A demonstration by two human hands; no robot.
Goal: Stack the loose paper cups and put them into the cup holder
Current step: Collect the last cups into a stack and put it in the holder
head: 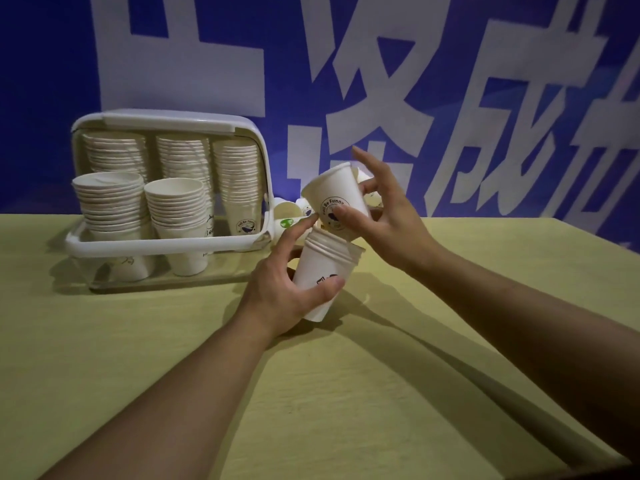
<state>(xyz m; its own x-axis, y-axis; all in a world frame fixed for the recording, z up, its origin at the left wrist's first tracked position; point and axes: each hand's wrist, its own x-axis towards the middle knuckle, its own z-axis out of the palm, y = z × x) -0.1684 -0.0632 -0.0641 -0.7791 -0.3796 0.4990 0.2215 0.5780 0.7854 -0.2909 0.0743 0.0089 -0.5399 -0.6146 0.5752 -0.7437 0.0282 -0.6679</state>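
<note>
the left hand (284,289) curls its fingers and thumb round a short stack of nested cups (323,271), held upright just above the yellow table (138,375) near the middle of the scene. the right hand (384,216) pinches a single paper cup (334,202) between thumb and fingers, its other fingers spread apart; this cup is tilted, its base touching or just over the open rim of the stack. a few loose cups (289,213) lie on the table behind the hands, partly hidden. to the far left stands the white cup holder (166,121), with three tall stacks of cups along its far side and two shorter stacks nearer the front. a blue wall (41,64) with large white characters rises behind the table.
</note>
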